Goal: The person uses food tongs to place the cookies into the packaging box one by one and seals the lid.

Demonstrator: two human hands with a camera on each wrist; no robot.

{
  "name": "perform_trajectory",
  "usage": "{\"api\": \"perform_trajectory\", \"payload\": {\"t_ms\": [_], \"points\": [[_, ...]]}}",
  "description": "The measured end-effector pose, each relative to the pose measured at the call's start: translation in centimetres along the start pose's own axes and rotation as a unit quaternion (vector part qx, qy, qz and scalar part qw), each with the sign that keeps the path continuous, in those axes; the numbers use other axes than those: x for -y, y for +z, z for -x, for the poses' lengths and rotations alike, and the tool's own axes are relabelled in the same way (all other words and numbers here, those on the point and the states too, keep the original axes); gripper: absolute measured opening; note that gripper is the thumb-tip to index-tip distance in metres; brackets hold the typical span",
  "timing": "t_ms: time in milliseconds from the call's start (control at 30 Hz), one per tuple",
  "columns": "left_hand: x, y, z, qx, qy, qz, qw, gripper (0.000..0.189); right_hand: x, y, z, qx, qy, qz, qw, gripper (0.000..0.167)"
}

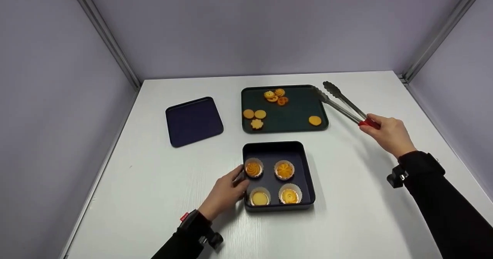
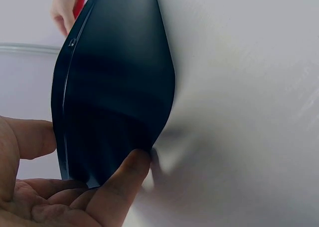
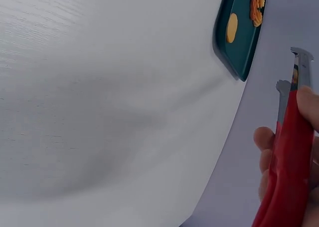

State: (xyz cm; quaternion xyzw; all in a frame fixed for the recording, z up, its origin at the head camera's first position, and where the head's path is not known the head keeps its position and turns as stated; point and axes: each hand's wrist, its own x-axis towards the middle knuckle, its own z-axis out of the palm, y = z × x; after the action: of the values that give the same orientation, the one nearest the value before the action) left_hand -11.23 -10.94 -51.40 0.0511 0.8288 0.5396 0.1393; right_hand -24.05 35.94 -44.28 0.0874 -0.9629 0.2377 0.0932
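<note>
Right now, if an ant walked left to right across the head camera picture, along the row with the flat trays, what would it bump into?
Dark blue tray → green tray with cookies on it → metal tongs → right hand holding them.

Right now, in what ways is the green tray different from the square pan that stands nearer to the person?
The green tray is shallow with a low rim; the square pan has taller walls. Loose cookies lie directly on the green tray, while the square pan holds four paper cups, each with a cookie inside. The left hand holds the square pan's left side; neither hand touches the green tray. Both have rounded corners.
</note>
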Motion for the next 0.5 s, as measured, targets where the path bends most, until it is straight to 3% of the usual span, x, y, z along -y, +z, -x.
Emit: {"api": "perform_trajectory", "payload": {"t_ms": [233,500], "points": [[0.0,0.0,0.0,-0.003,0.004,-0.01,0.9999,0.063,-1.4,1.1,0.0,-0.007,0.006,0.006,0.9999,0.056],[0.0,0.0,0.0,-0.002,0.001,0.003,1.0,0.064,-2.8,2.3,0.1,-0.034,-0.013,0.017,0.9992,0.045]]}}
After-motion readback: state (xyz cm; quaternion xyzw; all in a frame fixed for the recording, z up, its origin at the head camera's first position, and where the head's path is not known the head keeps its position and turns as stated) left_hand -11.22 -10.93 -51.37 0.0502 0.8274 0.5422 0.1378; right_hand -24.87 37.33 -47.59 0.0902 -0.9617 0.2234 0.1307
